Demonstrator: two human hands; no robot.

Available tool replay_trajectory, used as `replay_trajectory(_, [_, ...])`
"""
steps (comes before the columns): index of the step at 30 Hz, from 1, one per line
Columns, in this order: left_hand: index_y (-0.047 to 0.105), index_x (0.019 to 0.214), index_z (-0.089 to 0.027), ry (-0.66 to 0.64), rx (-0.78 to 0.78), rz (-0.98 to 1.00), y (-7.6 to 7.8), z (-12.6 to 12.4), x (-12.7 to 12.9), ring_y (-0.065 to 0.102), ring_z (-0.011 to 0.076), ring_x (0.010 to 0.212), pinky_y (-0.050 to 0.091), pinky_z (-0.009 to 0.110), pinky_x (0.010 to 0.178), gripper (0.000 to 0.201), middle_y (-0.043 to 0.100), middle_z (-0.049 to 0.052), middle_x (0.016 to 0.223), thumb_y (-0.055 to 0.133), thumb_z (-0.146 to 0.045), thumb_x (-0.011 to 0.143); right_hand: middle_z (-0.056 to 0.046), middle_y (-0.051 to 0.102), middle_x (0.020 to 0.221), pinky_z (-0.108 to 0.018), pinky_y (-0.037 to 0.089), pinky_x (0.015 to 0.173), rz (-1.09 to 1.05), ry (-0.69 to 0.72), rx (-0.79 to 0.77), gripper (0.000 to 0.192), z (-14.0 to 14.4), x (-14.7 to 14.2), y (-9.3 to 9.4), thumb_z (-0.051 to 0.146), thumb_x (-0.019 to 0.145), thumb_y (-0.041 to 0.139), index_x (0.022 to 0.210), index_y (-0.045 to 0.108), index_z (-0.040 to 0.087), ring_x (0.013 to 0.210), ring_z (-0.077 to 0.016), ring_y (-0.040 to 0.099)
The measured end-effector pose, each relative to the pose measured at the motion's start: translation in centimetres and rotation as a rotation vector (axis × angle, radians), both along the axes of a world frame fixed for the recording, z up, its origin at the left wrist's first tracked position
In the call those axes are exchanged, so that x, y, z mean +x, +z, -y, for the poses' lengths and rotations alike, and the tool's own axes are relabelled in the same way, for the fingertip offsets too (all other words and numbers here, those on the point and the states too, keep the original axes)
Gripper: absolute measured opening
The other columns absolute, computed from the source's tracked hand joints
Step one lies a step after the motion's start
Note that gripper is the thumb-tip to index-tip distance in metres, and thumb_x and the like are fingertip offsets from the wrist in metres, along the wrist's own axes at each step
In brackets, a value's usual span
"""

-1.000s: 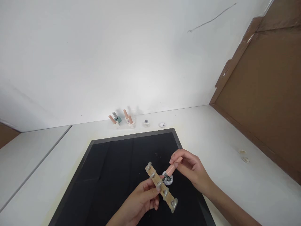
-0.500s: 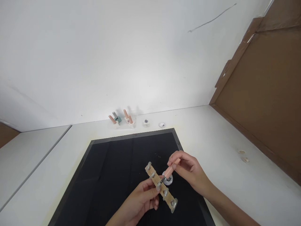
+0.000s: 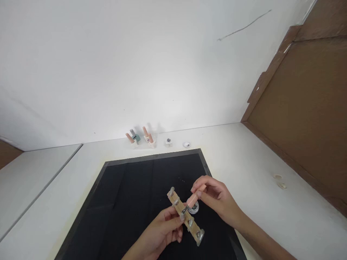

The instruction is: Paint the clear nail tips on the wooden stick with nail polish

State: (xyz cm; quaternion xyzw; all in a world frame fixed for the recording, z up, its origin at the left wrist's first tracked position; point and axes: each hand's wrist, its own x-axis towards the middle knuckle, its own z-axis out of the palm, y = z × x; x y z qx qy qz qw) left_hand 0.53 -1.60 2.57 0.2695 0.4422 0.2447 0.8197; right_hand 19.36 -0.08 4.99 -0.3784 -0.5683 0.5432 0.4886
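Observation:
A wooden strip (image 3: 194, 228) carrying several silvery false nail tips is pinched in my left hand (image 3: 165, 227), held at a slant over the black mat. Between the thumb and fingers of my right hand (image 3: 215, 196) is a nail polish brush (image 3: 194, 199) with a peach-coloured cap handle. Its dark bristle end points down-left and meets, or nearly meets, the middle nail tip by my left thumb. Just behind the brush, a small round clear dish (image 3: 194, 208) with something silvery in it is partly hidden.
The black mat (image 3: 121, 202) with grey edging lies on a white table (image 3: 257, 162). Along the wall stand several nail polish bottles (image 3: 150, 141), a small clear jar (image 3: 168, 142) and a little white dish (image 3: 187, 144). Two small round pieces (image 3: 282, 185) lie at right, near a brown panel (image 3: 303, 108).
My right hand and the brush have shifted slightly left and down, the handle leaning a little lower. My left hand and the strip stay almost in place.

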Motion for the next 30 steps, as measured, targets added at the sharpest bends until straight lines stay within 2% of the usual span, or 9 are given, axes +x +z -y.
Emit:
replay_trajectory(3, [0.064, 0.083, -0.014, -0.001, 0.006, 0.01, -0.02, -0.03, 0.03, 0.045, 0.005, 0.048, 0.035, 0.021, 0.052, 0.032, 0.053, -0.004, 0.056, 0.077, -0.033, 0.06, -0.004, 0.065, 0.081, -0.027, 0.044, 0.067, 0.028, 0.022, 0.007, 0.007, 0.17, -0.1, 0.17, 0.022, 0.086, 0.054, 0.084, 0.06, 0.02, 0.072, -0.0152, 0.058])
replay_trajectory(5, [0.064, 0.084, -0.014, -0.004, 0.005, 0.01, 0.03, -0.01, 0.06, 0.045, 0.0048, 0.048, 0.035, 0.021, 0.052, 0.032, 0.052, -0.004, 0.056, 0.077, -0.033, 0.061, -0.003, 0.065, 0.076, -0.027, 0.044, 0.068, 0.031, 0.004, 0.004, 0.008, 0.13, -0.1, 0.31, 0.022, 0.087, 0.053, 0.083, 0.059, 0.02, 0.071, -0.0152, 0.059])
replay_trajectory(8, [0.064, 0.086, -0.014, -0.002, -0.008, 0.0, 0.08, 0.06, 0.07, 0.045, 0.0045, 0.047, 0.035, 0.02, 0.051, 0.034, 0.053, -0.004, 0.056, 0.077, -0.033, 0.061, -0.001, 0.064, 0.068, -0.027, 0.044, 0.067, 0.023, -0.074, -0.004, 0.01, -0.04, 0.02, 0.35, 0.024, 0.087, 0.052, 0.08, 0.058, 0.02, 0.068, -0.0152, 0.06])
replay_trajectory(11, [0.065, 0.087, -0.014, -0.004, 0.001, 0.006, -0.01, 0.07, 0.02, 0.044, 0.004, 0.047, 0.035, 0.02, 0.051, 0.035, 0.054, -0.003, 0.058, 0.077, -0.033, 0.06, -0.002, 0.061, 0.075, -0.027, 0.045, 0.066, 0.008, -0.133, 0.012, 0.011, -0.11, 0.18, 0.17, 0.027, 0.085, 0.055, 0.077, 0.058, 0.02, 0.069, -0.0153, 0.059])
replay_trajectory(17, [0.065, 0.081, -0.014, 0.004, 0.002, 0.01, -0.08, -0.14, 0.18, 0.045, 0.0048, 0.047, 0.035, 0.021, 0.051, 0.03, 0.052, -0.004, 0.055, 0.077, -0.032, 0.061, -0.003, 0.061, 0.081, -0.027, 0.045, 0.067, -0.007, 0.033, 0.041, 0.007, 0.24, 0.07, -0.02, 0.02, 0.086, 0.054, 0.084, 0.06, 0.02, 0.072, -0.015, 0.059])
replay_trajectory(20, [0.065, 0.082, -0.014, 0.005, 0.006, 0.01, 0.03, -0.22, 0.3, 0.045, 0.0048, 0.047, 0.035, 0.021, 0.051, 0.031, 0.052, -0.004, 0.056, 0.078, -0.031, 0.059, -0.003, 0.061, 0.082, -0.026, 0.045, 0.067, 0.03, 0.066, 0.057, 0.007, 0.33, -0.02, 0.07, 0.016, 0.086, 0.054, 0.085, 0.06, 0.019, 0.072, -0.0142, 0.057])
replay_trajectory(30, [0.065, 0.091, -0.014, -0.004, 0.01, 0.009, -0.33, 0.04, -0.12, 0.044, 0.004, 0.047, 0.035, 0.02, 0.051, 0.034, 0.054, -0.004, 0.059, 0.075, -0.031, 0.064, -0.001, 0.06, 0.076, -0.026, 0.043, 0.066, 0.048, -0.104, 0.055, 0.011, -0.19, 0.19, 0.12, 0.017, 0.086, 0.051, 0.078, 0.058, 0.02, 0.067, -0.0134, 0.057])
